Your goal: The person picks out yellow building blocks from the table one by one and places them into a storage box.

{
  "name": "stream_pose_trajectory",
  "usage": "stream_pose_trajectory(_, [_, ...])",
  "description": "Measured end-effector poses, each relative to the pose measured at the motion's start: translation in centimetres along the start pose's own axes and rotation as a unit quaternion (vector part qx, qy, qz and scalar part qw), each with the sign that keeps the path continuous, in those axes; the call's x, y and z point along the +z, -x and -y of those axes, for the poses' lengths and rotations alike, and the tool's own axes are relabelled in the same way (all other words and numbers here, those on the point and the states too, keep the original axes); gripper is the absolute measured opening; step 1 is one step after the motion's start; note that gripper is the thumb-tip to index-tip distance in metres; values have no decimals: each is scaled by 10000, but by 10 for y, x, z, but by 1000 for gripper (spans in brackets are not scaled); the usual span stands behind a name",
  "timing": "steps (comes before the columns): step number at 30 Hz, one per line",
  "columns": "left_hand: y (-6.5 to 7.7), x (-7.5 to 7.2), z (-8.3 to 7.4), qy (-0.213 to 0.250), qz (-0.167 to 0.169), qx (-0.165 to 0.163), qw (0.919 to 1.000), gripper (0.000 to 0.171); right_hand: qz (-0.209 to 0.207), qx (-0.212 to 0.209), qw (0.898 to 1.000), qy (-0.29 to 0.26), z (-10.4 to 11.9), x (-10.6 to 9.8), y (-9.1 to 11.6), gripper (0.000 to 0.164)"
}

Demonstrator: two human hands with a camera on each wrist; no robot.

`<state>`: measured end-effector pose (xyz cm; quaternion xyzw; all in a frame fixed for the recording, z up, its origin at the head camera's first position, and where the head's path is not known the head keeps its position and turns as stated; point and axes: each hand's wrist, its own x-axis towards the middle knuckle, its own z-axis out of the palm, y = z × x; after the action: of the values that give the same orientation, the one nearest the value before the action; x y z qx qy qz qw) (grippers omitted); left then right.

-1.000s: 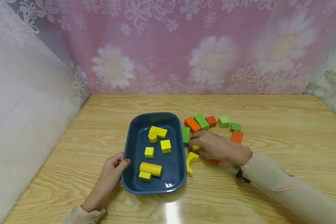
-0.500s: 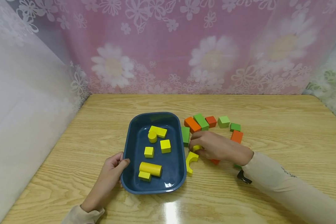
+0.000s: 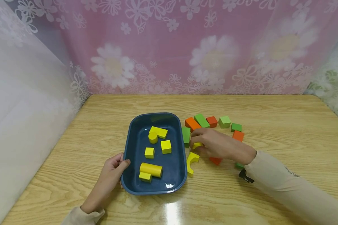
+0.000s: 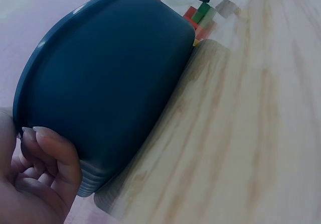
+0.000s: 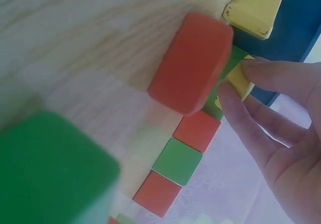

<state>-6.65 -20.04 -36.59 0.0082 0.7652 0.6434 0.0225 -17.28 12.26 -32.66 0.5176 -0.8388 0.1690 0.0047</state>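
A deep blue tray (image 3: 125, 147) stands on the table with several yellow blocks inside: cubes, cylinders and a flat piece. At its left edge my left hand (image 3: 111, 170) grips the rim, thumb on top and fingers curled against the outer wall, as the left wrist view shows. My right hand (image 3: 215, 143) is just right of the tray. Its thumb and fingertips pinch a small yellow block (image 5: 241, 81), partly hidden by the fingers in the head view. A yellow arch block (image 3: 192, 162) lies close to the tray's right side.
Several green and red blocks form a loose ring right of the tray, among them an orange block (image 3: 192, 124), a light green cube (image 3: 224, 122) and a red block (image 3: 238, 135). Some are partly hidden under my right forearm. A pink flowered curtain (image 3: 169, 56) hangs behind the table.
My right hand has risen slightly with the yellow block pinched in it. My left hand and the tray look unchanged.
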Motion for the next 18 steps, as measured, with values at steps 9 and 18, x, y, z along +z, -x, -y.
stream_pose_trajectory(9, [0, 0, 0, 23, 23, 47, 10000, 27, -163, -25, 9998, 113, 0, -2, 1, 13])
stream_pose_trajectory(18, [0, 0, -1, -15, 21, 36, 10000, 25, -283, -85, 9994, 174, 2, -4, 1, 15])
